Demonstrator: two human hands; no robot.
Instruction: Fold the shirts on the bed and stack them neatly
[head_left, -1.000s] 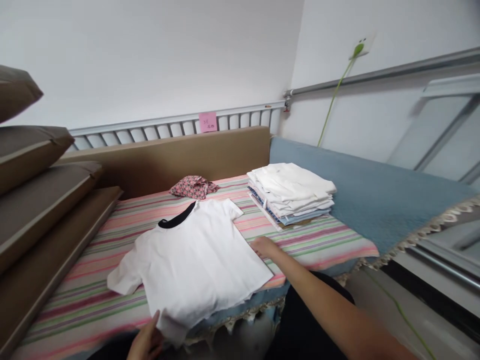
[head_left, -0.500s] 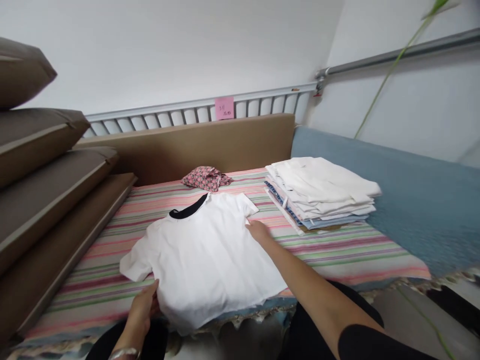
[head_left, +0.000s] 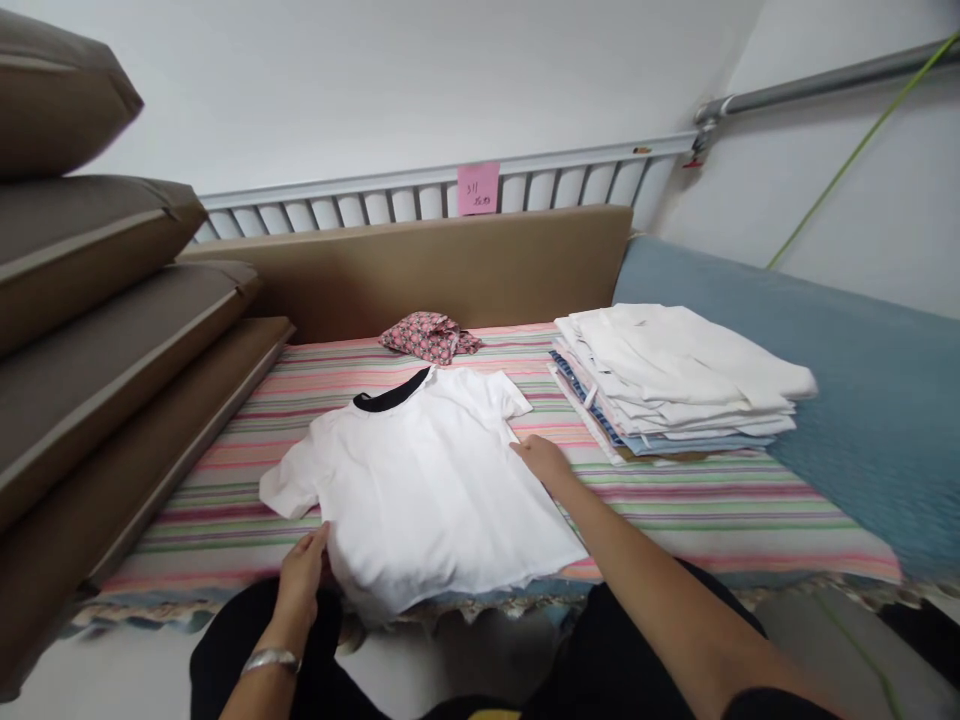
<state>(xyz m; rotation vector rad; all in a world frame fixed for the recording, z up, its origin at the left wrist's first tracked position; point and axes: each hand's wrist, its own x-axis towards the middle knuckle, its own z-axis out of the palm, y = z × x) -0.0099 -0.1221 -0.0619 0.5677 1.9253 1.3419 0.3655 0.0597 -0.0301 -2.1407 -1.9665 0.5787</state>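
Note:
A white T-shirt (head_left: 442, 490) with a black inner collar lies spread out on the striped cloth (head_left: 720, 500). Its neck points away from me and its hem reaches the front edge. My left hand (head_left: 301, 575), wearing a silver bangle, pinches the left side seam just below the sleeve. On the opposite side, my right hand (head_left: 544, 462) has its fingers closed on the shirt's edge under the right sleeve. The fingertips of both hands are partly hidden. Behind the collar sits a crumpled pink floral cloth (head_left: 426, 337).
A stack of folded clothes (head_left: 682, 360), white on top, stands to the right. Brown cushions (head_left: 127, 370) pile up at the left. A long brown cushion (head_left: 450, 265) leans before the white radiator (head_left: 330, 212), which carries a pink note (head_left: 478, 188).
The view has shifted, so everything sits a little further right and higher in the picture. Both hands keep their places at the shirt's sides, and the shirt looks much the same.

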